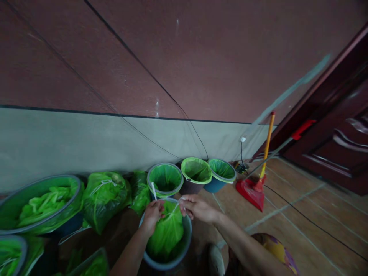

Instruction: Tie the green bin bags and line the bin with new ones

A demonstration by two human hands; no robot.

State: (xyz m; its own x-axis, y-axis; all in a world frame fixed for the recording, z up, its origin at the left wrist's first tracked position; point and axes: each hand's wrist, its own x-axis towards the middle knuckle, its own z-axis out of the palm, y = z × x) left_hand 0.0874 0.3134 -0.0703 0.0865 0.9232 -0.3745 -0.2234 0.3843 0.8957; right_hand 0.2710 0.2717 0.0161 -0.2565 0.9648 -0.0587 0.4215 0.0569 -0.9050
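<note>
A green mesh-like bag (166,235) sits inside a grey-rimmed bucket (188,237) in front of me. Its mouth is gathered between my two hands. My left hand (152,216) is closed at the left of the mouth on the bag's white drawstring (154,190), whose end sticks up above the fingers. On the other side, my right hand (197,207) pinches the drawstring, which runs taut from the bag's neck to the fingertips. Both hands are above the bucket's far rim.
Three green-lined bins (165,178) stand along the wall behind. To the left are a tied green bag (105,191) and a large lined tub (77,188) with green cloth-like material. A red dustpan (251,193) with a yellow handle lies right, near the door (342,145). A cable (310,222) crosses the floor.
</note>
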